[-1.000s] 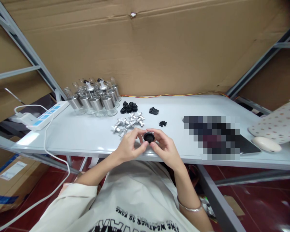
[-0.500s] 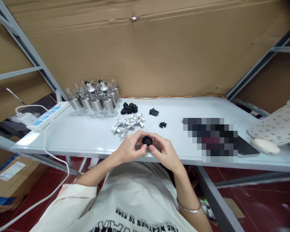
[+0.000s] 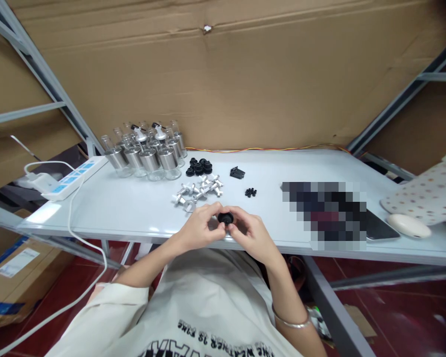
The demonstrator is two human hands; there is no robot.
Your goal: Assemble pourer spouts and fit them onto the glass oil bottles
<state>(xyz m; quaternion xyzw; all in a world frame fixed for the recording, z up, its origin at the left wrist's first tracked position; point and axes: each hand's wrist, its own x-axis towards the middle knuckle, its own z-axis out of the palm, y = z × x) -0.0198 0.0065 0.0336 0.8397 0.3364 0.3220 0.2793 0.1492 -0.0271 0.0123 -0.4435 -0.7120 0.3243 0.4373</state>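
Note:
Between both hands, above the table's front edge, is a round black stopper. My left hand pinches its left side with thumb and fingers. From the right, my right hand grips the same stopper, thumb low and fingers behind. Its underside is hidden by the fingers. Just beyond my left hand lies a loose pile of silver pourer spouts. Behind them sits a heap of black stoppers. Small black caps and thin black flip pieces lie in two groups farther right.
Glass bottles with steel sleeves crowd the back left, two bearing pourers. A white power strip lies at the left edge. On the right are a blurred patch, a dark phone, a white oval case and a dotted container.
The stopper has tilted slightly between my fingers, and its rim shows at a flatter angle. Both hands stay in nearly the same place, still holding it.

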